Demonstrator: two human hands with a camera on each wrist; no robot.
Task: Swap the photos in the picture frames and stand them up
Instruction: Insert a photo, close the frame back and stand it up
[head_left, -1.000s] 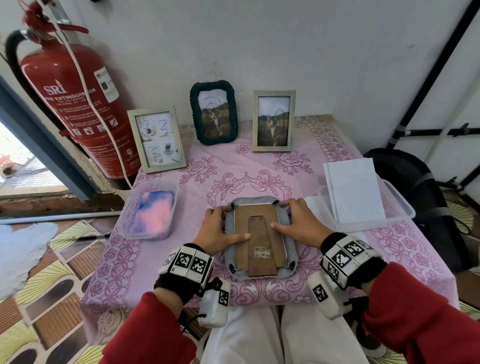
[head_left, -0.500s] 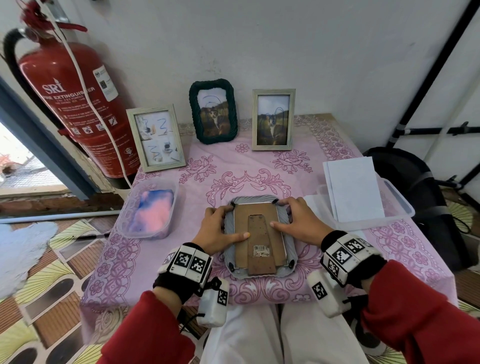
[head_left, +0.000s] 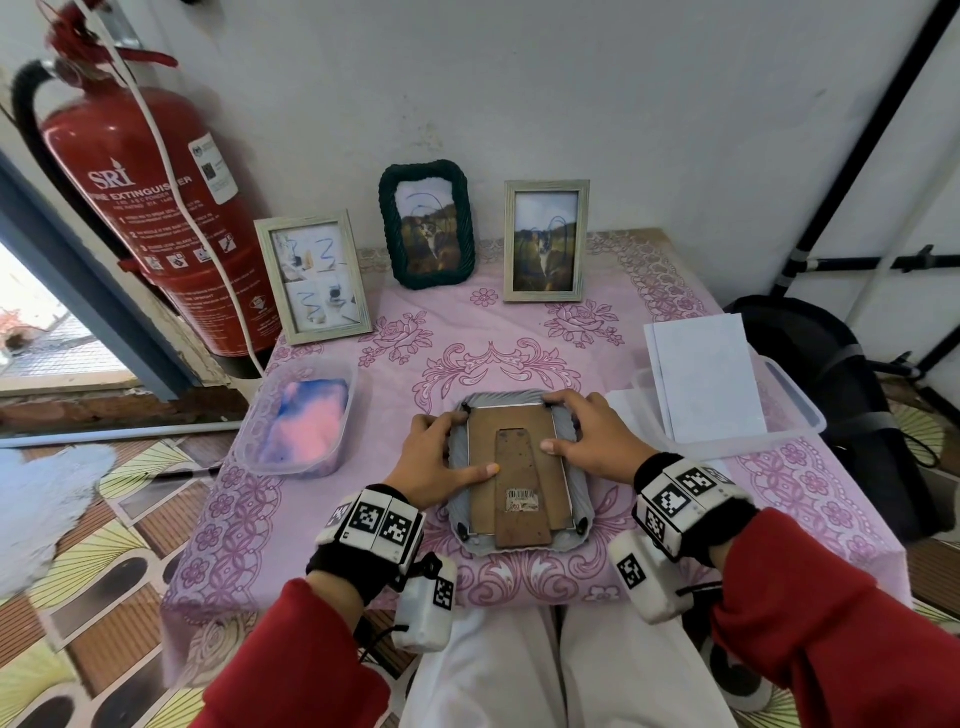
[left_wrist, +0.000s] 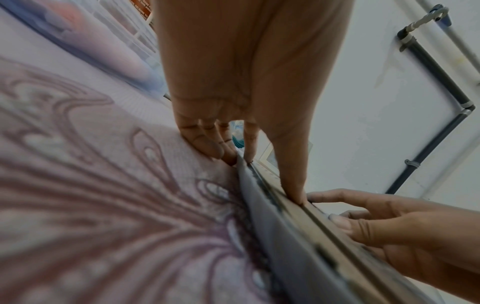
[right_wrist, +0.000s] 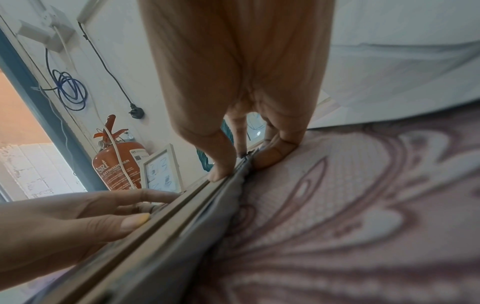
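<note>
**Room corner, low table, four frames: one face down under both hands**

White plastered wall, scuffed; patterned tile floor at left. A low table under a pink tablecloth with purple floral scrollwork, woven texture plain in the wrist views.

Red fire extinguisher, glossy cylinder, far left against the wall, a white cable across it.

Clear plastic tub, right edge of the table, holding white sheets. A second clear tub, left, holding pink-and-blue cloth.

Three frames upright along the far edge: pale wooden frame at left; dark green rope-textured frame, rounded corners, centre; pale wooden frame with cat photo at right.

Grey frame, ribbed border, lying face down near the middle of the table's near side; brown board back, long easel leg with a barcode sticker uppermost.

Left hand: fingers curled over the frame's far-left corner, thumb flat on the backing. Right hand: fingers hooked over the far-right corner, thumb pressing the backing beside the leg. Both grip the frame.

Against the earlier frames: hands and frame unchanged in place; only the view has shifted slightly.
</note>
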